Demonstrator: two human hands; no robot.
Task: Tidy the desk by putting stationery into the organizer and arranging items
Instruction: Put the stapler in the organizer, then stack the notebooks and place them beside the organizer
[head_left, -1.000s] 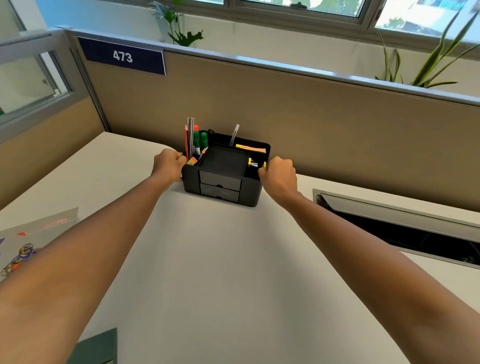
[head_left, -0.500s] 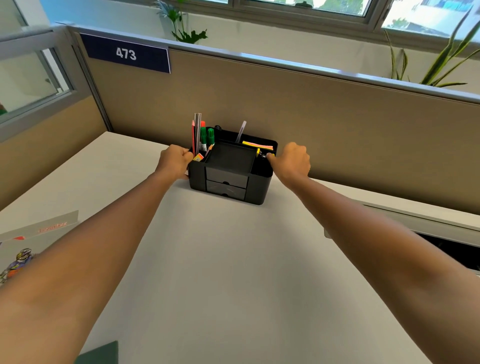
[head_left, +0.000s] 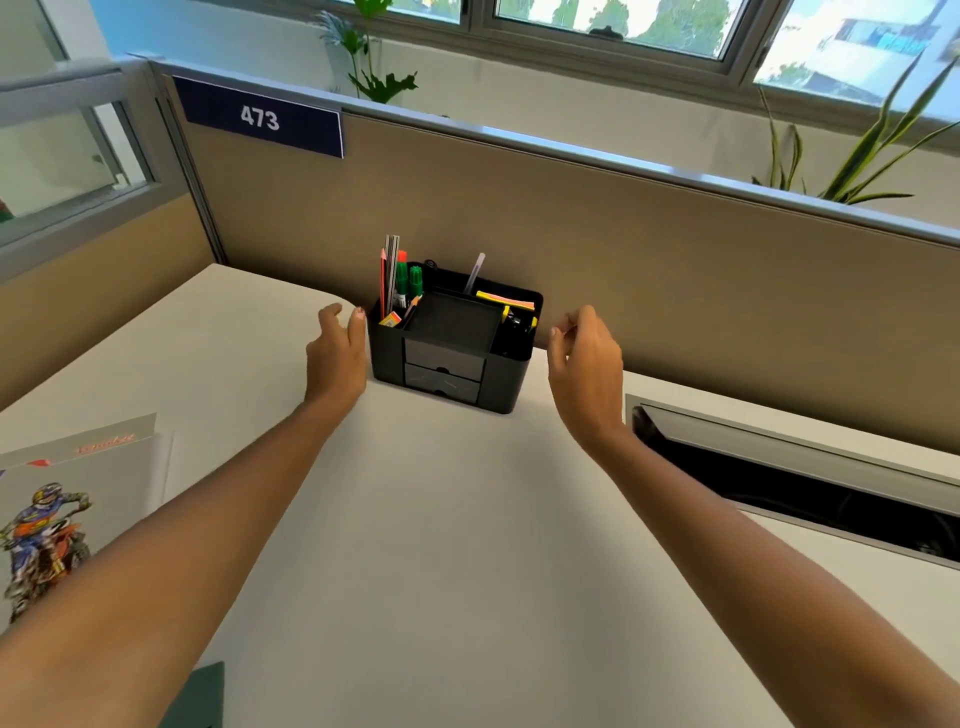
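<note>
Black boxy organizer (head_left: 506, 376) w/ 2 drawers (head_left: 443, 368) by fabric partition (head_left: 675, 280); left hand (head_left: 336, 356), right hand (head_left: 587, 366) flank it, loose, empty.

My left hand (head_left: 337, 356) is just beside the left wall of the black organizer (head_left: 511, 382), fingers relaxed; my right hand (head_left: 587, 364) is near its right side, not touching. The organizer stands on the white desk (head_left: 426, 545) against the partition (head_left: 597, 249). Green markers (head_left: 414, 280) and a ruler (head_left: 390, 267) stand upright inside it.
</note>
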